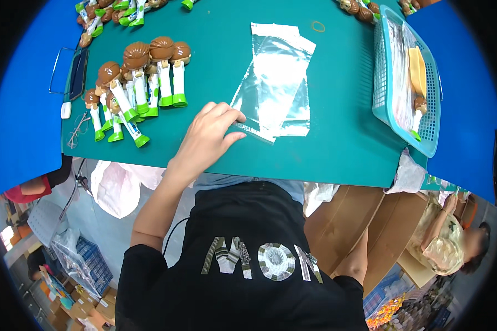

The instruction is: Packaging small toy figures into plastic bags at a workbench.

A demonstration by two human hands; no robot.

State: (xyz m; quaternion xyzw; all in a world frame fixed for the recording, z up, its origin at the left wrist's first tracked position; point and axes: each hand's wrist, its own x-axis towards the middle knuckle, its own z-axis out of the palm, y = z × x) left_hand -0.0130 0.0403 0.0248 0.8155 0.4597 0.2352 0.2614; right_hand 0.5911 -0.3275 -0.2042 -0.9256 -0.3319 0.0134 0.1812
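Head view: at least 2 overlapping clear bags [284, 83] are laid on the green table [342, 157]. The left hand [207, 135] is positioned at their lower left corner, thumb and index finger parted. The right hand is hidden by cardboard [345, 220]; its finger state cannot be determined. Brown-haired figurines [139, 88] are grouped leftward.

Bags [281, 71] lie overlapping mid-table [348, 157], the left hand [207, 132] at their near left corner. Left of them is a cluster of dolls [136, 56], with a phone [79, 70] and glasses [78, 131] farther left. A basket [379, 88] is well to the right, another doll [419, 107] inside, and cardboard [342, 218] sits below the near edge.
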